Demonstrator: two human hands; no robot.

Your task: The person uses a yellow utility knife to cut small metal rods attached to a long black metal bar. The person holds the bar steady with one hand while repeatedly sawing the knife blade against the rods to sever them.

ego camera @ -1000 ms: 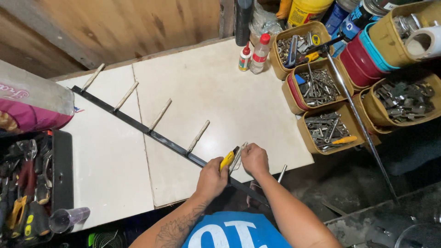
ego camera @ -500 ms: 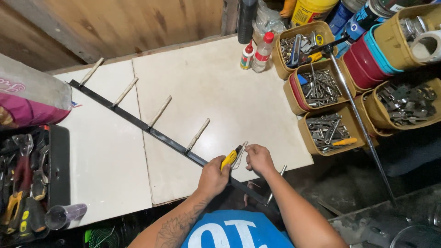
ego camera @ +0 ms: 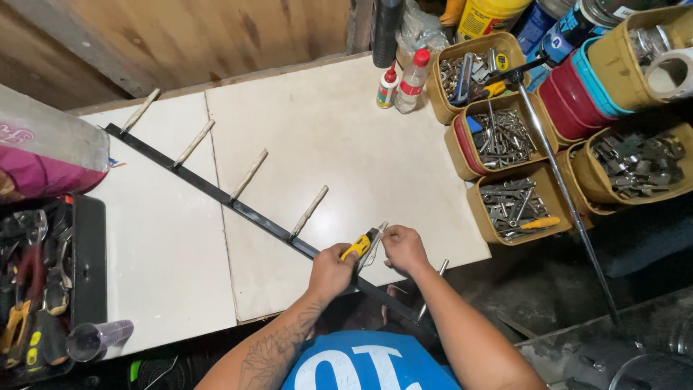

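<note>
From my remote seat, a pale, smooth worktable (ego camera: pixel 303 144) made of two flat panels fills the view, backed by a rough wooden wall (ego camera: pixel 180 36). Across it runs a long black metal bar (ego camera: pixel 216 193), slanting from the far left to the near edge, with pale round pegs (ego camera: pixel 249 175) sticking out of it at even steps like a coat rack. To the right stand tan plastic tubs (ego camera: pixel 505 209) heaped with grey metal keys and small tools; a thin steel rod (ego camera: pixel 563 195) crosses above them. A black tray of pliers (ego camera: pixel 36 289) sits at the left edge, under a pink and grey sack (ego camera: pixel 43 152). Two small glue bottles with red caps (ego camera: pixel 404 81) stand at the back. At the bar's near end, my left hand (ego camera: pixel 328 273) is closed around a yellow-handled cutter (ego camera: pixel 361 245), fingers wrapped tight. My right hand (ego camera: pixel 406 249) pinches a peg there between curled fingertips, just beside the cutter's tip; the peg itself is mostly hidden.
</note>
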